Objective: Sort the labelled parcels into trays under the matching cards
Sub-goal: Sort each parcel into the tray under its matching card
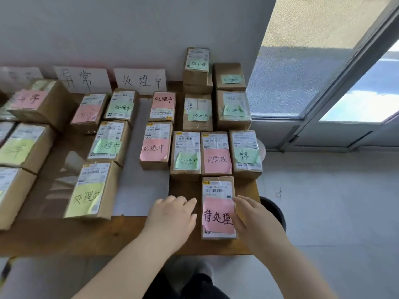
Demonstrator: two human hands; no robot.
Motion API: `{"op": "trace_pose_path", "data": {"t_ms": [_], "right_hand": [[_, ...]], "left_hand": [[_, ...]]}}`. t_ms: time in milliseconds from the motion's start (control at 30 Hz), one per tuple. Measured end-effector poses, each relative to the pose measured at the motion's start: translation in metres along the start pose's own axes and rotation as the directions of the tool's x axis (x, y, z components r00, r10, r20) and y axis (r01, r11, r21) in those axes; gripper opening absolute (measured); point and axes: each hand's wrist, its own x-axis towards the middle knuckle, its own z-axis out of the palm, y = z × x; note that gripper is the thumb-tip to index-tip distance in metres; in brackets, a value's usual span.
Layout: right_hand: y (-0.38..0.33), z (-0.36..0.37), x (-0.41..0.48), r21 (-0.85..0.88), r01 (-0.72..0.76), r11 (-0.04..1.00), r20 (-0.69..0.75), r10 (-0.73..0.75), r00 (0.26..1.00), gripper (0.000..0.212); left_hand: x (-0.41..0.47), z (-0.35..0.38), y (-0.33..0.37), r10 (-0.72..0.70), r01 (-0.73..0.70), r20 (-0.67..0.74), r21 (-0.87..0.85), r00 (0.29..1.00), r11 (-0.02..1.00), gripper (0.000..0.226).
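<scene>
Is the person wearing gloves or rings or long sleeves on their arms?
No gloves. The left hand and the right hand are both bare, with no rings showing. No watch or bracelet shows on either wrist. The forearms are bare too, with no sleeve in view down to the bottom edge of the picture.

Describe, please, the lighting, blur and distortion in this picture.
Head view: daylight comes from the window on the right; wide-angle distortion tilts its frame; the far-left parcels look soft; on the nearest parcel the handwritten pink label is legible, the printed text blurred.
</scene>
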Motion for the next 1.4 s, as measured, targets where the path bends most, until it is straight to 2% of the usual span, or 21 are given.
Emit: {"op": "trace_pose_path", "data": {"t_ms": [133,333,500,700,867,933,1000,1033,1133,1267,1333,1400], "right_hand": [[0.007,0.009,-0.001,0.050,-0.019,0.999,0.016,0.019,1.000,0.042],[0.001,0.018,-0.011,0.250,-0.122,0.961,0.127,0.092,0.988,0.051],[0.002,0.027,-0.024,0.434,-0.185,0.881,0.129,0.143,0.981,0.056],[0.005,0.017,-0.040,0.579,-0.160,0.800,0.046,0.164,0.985,0.053],[0.006,0.006,-0.051,0.623,-0.059,0.780,-0.094,0.150,0.984,0.050],[0.006,0.001,-0.050,0.657,-0.003,0.754,-0.165,0.148,0.975,0.049],[0.005,-0.003,-0.047,0.682,0.043,0.730,-0.216,0.145,0.966,0.050],[0.003,-0.005,-0.045,0.683,0.068,0.728,-0.244,0.139,0.960,0.051],[-0.002,-0.010,-0.038,0.679,0.143,0.720,-0.308,0.102,0.946,0.054],[-0.007,-0.013,-0.029,0.699,0.199,0.687,-0.341,0.075,0.937,0.052],[-0.008,-0.016,-0.025,0.722,0.208,0.660,-0.329,0.064,0.942,0.051],[-0.007,-0.022,-0.018,0.748,0.188,0.636,-0.260,0.021,0.965,0.048]], "left_hand": [[0.000,0.007,0.005,-0.051,0.053,0.044,-0.051,0.998,0.997,0.051],[-0.004,0.020,0.023,-0.049,0.103,0.143,-0.393,0.988,0.914,0.048],[-0.013,0.022,0.037,-0.079,0.139,0.135,-0.518,0.988,0.844,0.056],[-0.025,0.012,0.044,-0.240,0.272,0.162,-0.788,0.957,0.553,0.056],[-0.030,0.002,0.048,-0.245,0.234,0.149,-0.899,0.958,0.371,0.048],[-0.029,-0.004,0.050,-0.243,0.227,0.171,-0.948,0.955,0.224,0.045],[-0.026,-0.009,0.051,-0.259,0.214,0.183,-0.972,0.948,0.095,0.053],[-0.025,-0.009,0.051,-0.274,0.194,0.166,-0.978,0.947,0.081,0.056],[-0.021,-0.015,0.053,-0.305,0.146,0.099,-0.980,0.947,0.136,0.053],[-0.018,-0.027,0.050,-0.307,0.146,0.131,-0.989,0.943,0.027,0.060],[-0.016,-0.030,0.046,-0.306,0.160,0.146,-0.987,0.941,0.021,0.063],[-0.015,-0.032,0.041,-0.331,0.164,0.151,-0.986,0.931,0.011,0.065]]}}
